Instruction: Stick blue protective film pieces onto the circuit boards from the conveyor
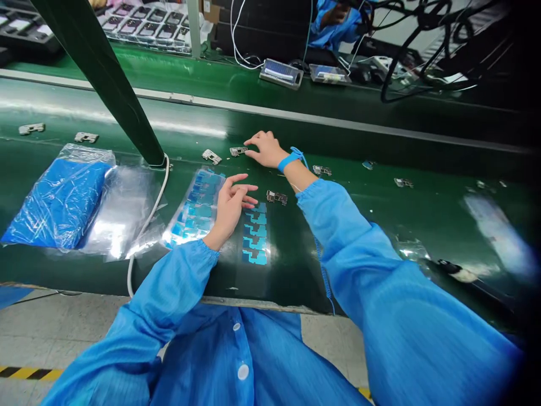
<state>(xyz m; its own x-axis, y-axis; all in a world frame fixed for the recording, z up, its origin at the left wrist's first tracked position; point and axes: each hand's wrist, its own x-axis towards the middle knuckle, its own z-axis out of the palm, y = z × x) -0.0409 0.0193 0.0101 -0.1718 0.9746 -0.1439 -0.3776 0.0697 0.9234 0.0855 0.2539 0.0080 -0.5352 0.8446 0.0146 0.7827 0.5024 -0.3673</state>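
Note:
My right hand [267, 150], with a blue wrist strap [289, 160], has its thumb and forefinger at the right end of a small metal phone part [238, 151]. My left hand [231, 204] is open, fingers apart, with nothing held. It hovers between a bagged stack of blue die-cut stickers [196, 203] and a single strip of blue stickers [256, 237]. Just right of its fingertips lies a darker metal part [276, 197]. Another metal part [211, 157] rests left of the one at my right hand.
A slanted green post [110, 79] and white cable [163, 192] stand left of my hands. Beyond them lies a blue plastic-wrapped packet [63, 194]. More metal parts [86, 137] dot the green conveyor belt [304, 248]. Trays of parts [147, 25] sit behind; a person's blue sleeve [333, 25] shows there.

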